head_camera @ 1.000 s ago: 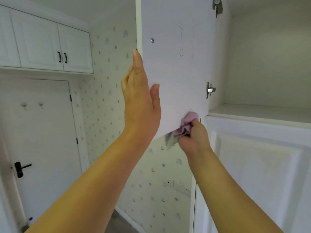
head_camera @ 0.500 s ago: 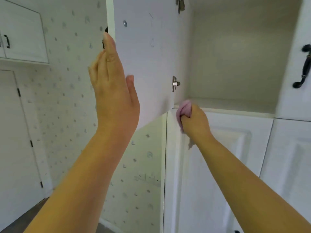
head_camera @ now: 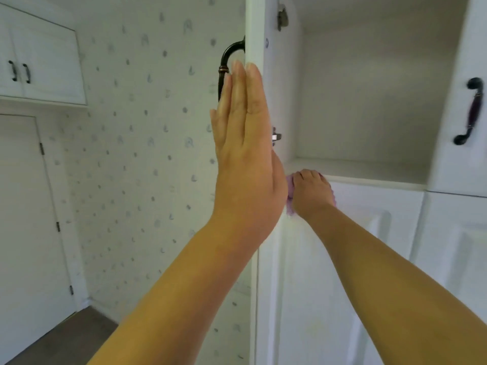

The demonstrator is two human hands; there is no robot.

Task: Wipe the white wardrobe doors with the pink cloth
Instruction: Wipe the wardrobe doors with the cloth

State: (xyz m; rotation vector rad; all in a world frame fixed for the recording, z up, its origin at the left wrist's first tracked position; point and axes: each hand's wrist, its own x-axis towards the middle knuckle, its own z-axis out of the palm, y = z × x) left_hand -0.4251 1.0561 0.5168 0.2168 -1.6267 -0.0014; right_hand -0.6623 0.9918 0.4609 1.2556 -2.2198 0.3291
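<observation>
While my left hand (head_camera: pixel 245 159) lies flat, fingers straight, against the edge of the open upper wardrobe door (head_camera: pixel 254 30), just right of it my right hand (head_camera: pixel 311 192) has its grip curled round the pink cloth (head_camera: pixel 290 196), pressed on the lower wardrobe door (head_camera: pixel 329 285). I'd wipe with firm, overlapping strokes. No readable writing shows.

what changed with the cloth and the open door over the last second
The right hand carried the pink cloth off the inner face of the open upper door to the top of the lower door, just under the shelf edge. The open door now shows nearly edge-on, its dark handle in view. The left hand stays flat against it; the right still grips the cloth.
</observation>
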